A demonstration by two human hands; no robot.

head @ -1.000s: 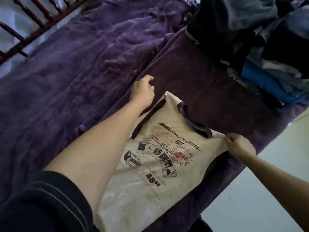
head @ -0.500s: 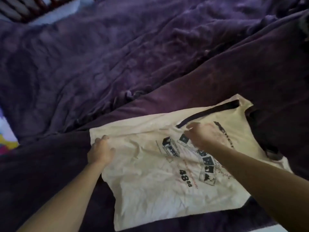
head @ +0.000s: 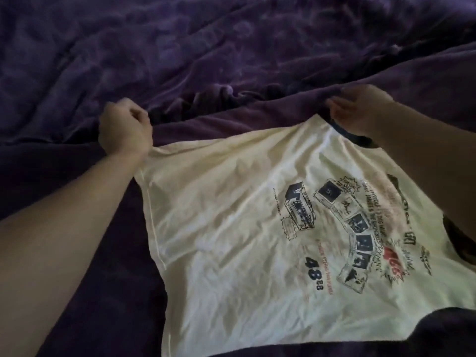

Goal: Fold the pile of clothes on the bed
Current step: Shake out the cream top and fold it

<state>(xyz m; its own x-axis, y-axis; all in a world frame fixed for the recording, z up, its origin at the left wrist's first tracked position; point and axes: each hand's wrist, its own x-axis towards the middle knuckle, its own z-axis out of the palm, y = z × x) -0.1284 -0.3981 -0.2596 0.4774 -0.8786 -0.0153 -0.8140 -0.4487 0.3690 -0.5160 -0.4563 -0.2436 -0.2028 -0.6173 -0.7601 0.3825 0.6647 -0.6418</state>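
A cream T-shirt (head: 231, 228) with a black and red print and dark trim lies spread face up on the purple bedcover (head: 231, 47). My left hand (head: 123, 130) grips the shirt's far left corner at the hem, fingers curled into a fist. At the far right, my right hand (head: 360, 109) holds the shirt's edge near the dark sleeve trim, fingers bent over the cloth. The fabric is pulled fairly taut between both hands. My right forearm covers part of the print and the collar side.
Rumpled purple bedcover fills the whole view, with a ridge of folds (head: 244, 91) just beyond the shirt. A darker purple blanket (head: 77, 253) lies under the shirt and along the near edge. The clothes pile is out of view.
The view has swung left and closer. My left hand moved to the shirt's far left corner and my right hand from the print up to the far right edge; the shirt is now stretched flatter.
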